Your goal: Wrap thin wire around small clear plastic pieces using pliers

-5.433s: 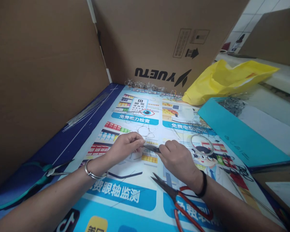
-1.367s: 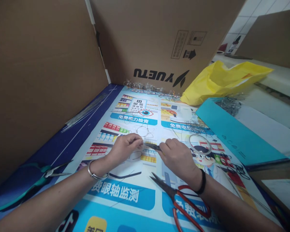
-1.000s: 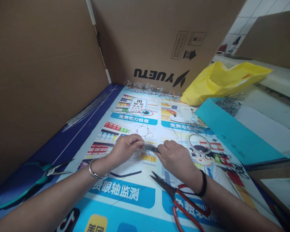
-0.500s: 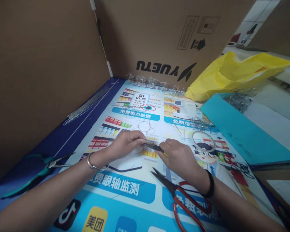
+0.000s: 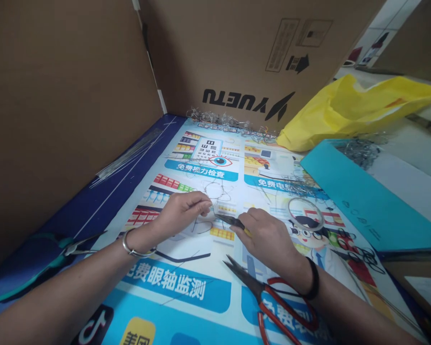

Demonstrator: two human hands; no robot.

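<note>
My left hand (image 5: 187,208) is closed in a pinch around a thin wire (image 5: 213,209), which shows just past the fingertips. My right hand (image 5: 267,235) wraps around slim, pointed pliers (image 5: 230,220) with dark jaws and a bit of yellow on the handle. Their tip points left and meets or nearly meets the wire; I cannot tell whether it grips it. Below my right hand lie red-handled scissors (image 5: 253,282) with the blades slightly apart. Teal-handled long-nosed pliers (image 5: 53,266) rest beside my left forearm.
A printed poster (image 5: 215,268) covers the table. Bent wire pieces (image 5: 230,122) line the cardboard wall (image 5: 237,48). Straight wires (image 5: 125,158) lie at left. At right are a wire coil ring (image 5: 289,213), black loops (image 5: 364,254), a teal box (image 5: 345,196) and a yellow bag (image 5: 355,112).
My left hand has drawn slightly left, away from the pliers, so the wire and the jaw tip now show between the hands. My right hand has shifted only slightly.
</note>
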